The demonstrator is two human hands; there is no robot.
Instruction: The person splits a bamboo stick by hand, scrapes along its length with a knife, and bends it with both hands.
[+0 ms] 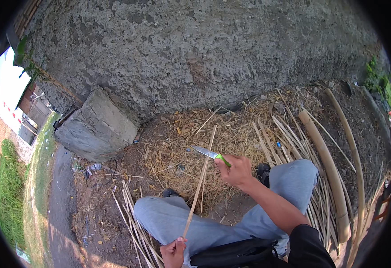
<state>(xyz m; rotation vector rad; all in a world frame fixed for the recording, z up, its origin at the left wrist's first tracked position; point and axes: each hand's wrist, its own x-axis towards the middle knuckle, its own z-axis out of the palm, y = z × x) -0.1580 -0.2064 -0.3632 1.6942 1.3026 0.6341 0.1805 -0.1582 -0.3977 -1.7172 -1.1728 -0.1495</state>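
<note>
My right hand grips a knife by its green handle, the blade pointing left and away from me. Across the blade runs a long thin bamboo strip, touching or nearly touching it; the exact contact is hard to make out. Its lower end is pinched in my left hand, low in the picture beside my left knee. From there the strip slants up and slightly right, past the knife.
Thin strips lie left of my legs, more strips to the right. Beyond those rest a thick bamboo pole and a thinner curved pole. A concrete block stands against the rough wall. Shavings cover the ground.
</note>
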